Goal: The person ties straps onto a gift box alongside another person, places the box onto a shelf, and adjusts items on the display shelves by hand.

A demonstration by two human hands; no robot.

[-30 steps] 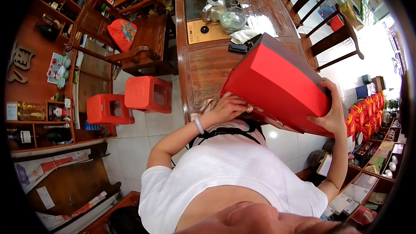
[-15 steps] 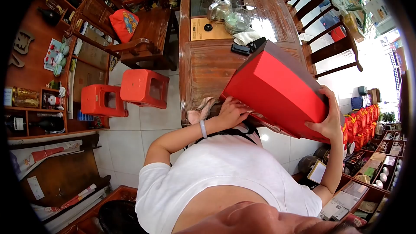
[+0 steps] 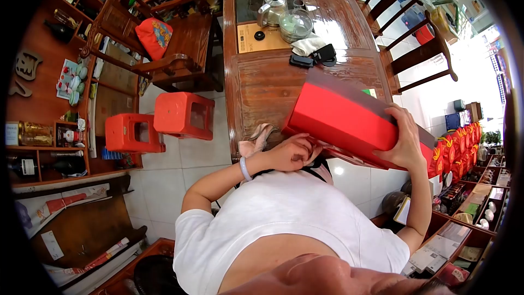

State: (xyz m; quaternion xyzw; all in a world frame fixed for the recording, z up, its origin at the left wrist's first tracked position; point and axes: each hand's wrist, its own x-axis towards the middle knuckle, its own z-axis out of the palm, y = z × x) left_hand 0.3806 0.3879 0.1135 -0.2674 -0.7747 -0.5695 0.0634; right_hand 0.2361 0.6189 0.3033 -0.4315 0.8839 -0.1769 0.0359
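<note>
A long red box with a dark top face is tilted over the near right part of the wooden table. My right hand grips its right part, thumb on the near side and fingers over the top. By the box's lower left edge is my left hand, its fingers curled; what they hold, if anything, is hidden. Pinkish fabric shows beside these fingers. A crumpled pale cloth lies at the table's near edge, just behind the left hand. A pale bangle circles the left wrist.
On the table are a glass kettle, a glass bowl, a white cloth and black items. Two red stools stand left. A wooden chair stands right, near red bags and shelves.
The red box has tipped and moved slightly down, and my right hand has shifted left along it. My left hand has drawn down a little, its fingers more curled.
</note>
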